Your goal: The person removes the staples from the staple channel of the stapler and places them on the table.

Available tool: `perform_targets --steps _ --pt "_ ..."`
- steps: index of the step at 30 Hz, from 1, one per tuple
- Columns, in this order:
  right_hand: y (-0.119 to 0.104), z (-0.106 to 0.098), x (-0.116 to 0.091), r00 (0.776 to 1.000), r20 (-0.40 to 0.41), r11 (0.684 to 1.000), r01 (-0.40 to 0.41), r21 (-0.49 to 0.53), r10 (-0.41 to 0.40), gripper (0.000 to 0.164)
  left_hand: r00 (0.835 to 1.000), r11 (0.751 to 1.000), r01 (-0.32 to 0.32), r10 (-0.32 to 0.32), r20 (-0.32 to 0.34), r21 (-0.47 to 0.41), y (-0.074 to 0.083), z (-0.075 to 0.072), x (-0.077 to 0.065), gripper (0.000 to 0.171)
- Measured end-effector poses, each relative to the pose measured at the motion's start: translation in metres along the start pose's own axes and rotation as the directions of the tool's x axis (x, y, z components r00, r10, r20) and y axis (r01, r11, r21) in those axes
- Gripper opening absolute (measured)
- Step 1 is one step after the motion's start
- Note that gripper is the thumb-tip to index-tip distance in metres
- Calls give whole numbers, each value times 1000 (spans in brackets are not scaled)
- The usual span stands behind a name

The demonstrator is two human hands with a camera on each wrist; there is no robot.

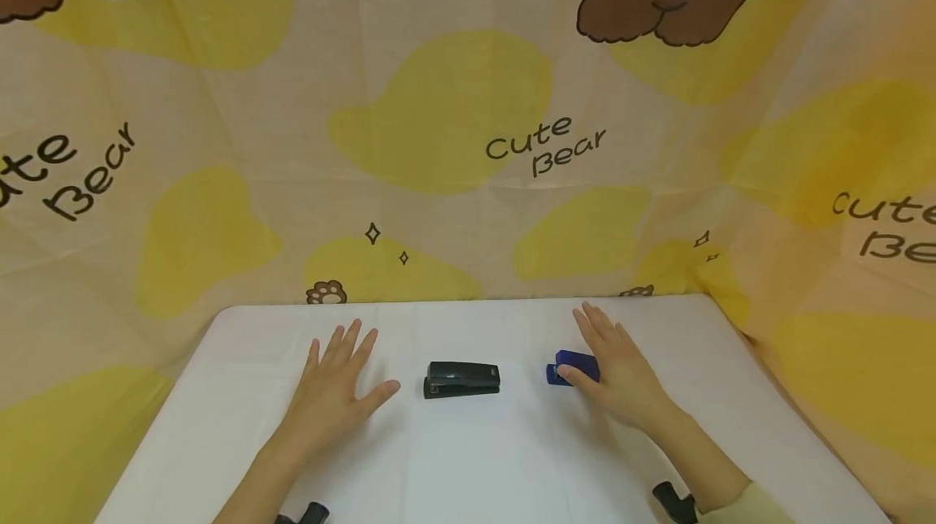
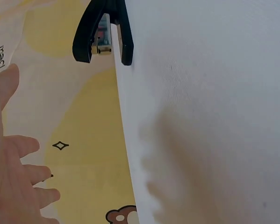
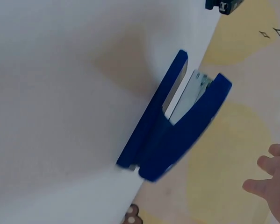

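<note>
A black stapler [image 1: 463, 378] lies on the white table in the middle of the head view. Its front end [image 2: 83, 39] hangs into the top of the left wrist view, with a gap between its two arms. My left hand [image 1: 329, 390] is held to the left of it, fingers spread and holding nothing. A blue stapler [image 1: 576, 363] lies further right, partly hidden behind my right hand [image 1: 621, 374] in the head view. In the right wrist view the whole blue stapler [image 3: 191, 133] shows, and the straight fingers [image 3: 257, 187] are apart from it.
The white table [image 1: 468, 459] has rounded far corners. Right behind its far edge hangs a yellow and cream cloth [image 1: 439, 118] printed with bears and lettering. Dark wrist camera mounts [image 1: 674, 502] show at both wrists.
</note>
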State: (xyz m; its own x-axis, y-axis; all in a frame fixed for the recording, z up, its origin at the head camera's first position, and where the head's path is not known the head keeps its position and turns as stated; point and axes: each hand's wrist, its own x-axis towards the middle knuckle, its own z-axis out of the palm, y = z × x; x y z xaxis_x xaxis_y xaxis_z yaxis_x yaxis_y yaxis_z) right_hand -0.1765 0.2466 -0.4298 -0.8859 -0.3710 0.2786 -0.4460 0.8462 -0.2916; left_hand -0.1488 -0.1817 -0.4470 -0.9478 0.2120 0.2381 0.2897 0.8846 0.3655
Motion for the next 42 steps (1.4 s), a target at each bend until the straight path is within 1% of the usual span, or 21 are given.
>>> perform_targets --steps 8,11,16,23,26,29,35,39,42 --pt "-23 14 11 1000 19 996 4 85 -6 91 1000 1000 -20 20 6 -17 11 10 5 87" --pt "-32 18 15 1000 23 991 11 130 -14 91 1000 1000 -14 14 6 -27 13 14 9 86" --pt "-42 25 20 999 33 982 17 190 -24 92 1000 999 -11 12 26 -48 17 21 14 84" --pt "-55 34 26 996 93 971 -15 237 -7 91 998 995 -42 46 46 -90 23 28 19 80" --pt "-59 39 28 993 120 964 -23 264 -9 91 998 993 -40 46 53 -111 27 32 21 77" --pt "-63 44 29 990 143 960 -28 279 -13 90 997 990 -20 30 66 -137 29 37 22 77" --pt "-67 52 32 981 192 945 -64 322 1 88 993 974 61 -37 115 -220 37 43 25 79" --pt "-67 59 35 975 224 941 -74 331 -2 85 986 955 107 -67 151 -277 42 45 27 71" --pt "-66 64 36 969 245 941 -80 328 -3 82 985 941 115 -66 160 -317 44 46 28 62"
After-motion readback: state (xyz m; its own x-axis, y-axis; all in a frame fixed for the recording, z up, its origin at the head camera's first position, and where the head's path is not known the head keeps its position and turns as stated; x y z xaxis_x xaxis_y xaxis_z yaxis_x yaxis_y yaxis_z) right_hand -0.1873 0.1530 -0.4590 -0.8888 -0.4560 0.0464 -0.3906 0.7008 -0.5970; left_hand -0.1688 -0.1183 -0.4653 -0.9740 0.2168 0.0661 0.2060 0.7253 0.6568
